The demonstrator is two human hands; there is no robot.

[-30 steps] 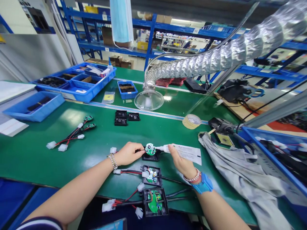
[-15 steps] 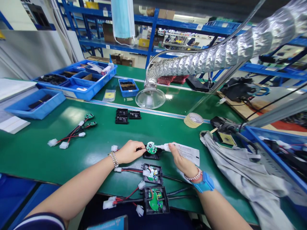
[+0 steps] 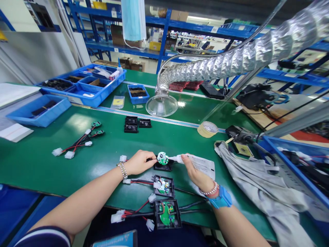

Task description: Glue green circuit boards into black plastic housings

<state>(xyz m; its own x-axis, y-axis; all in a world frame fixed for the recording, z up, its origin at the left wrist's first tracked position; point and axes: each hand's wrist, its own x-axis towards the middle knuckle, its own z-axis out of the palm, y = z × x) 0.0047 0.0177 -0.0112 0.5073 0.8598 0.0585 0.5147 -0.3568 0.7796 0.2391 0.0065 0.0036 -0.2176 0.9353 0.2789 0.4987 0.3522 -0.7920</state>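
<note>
Between the fingertips of my left hand (image 3: pixel 142 162) is the edge of a round green circuit board (image 3: pixel 162 158), tilted up over a black plastic case (image 3: pixel 164 167). My right hand (image 3: pixel 196 173) is wrapped round a white glue tube (image 3: pixel 205 164) with printed text. The tube's thin nozzle points left and reaches the board's right edge; whether it touches is too small to tell. Nearer to me lie two open black cases, one (image 3: pixel 163 186) with a board and wires inside, the other (image 3: pixel 167 214) with a green board. White connectors (image 3: pixel 118 216) hang from their red and black leads.
A fume hose hood (image 3: pixel 161 105) hangs over the green table. Beyond my hands lie small black cases (image 3: pixel 131 128) and a yellowish round tub (image 3: pixel 207 129). Wired boards (image 3: pixel 97 133) lie left, near blue trays (image 3: pixel 38 111). A grey cloth (image 3: pixel 246 178) lies right.
The tube and my right hand have shifted very slightly, the wrist a little to the right. My left hand keeps its hold on the board.
</note>
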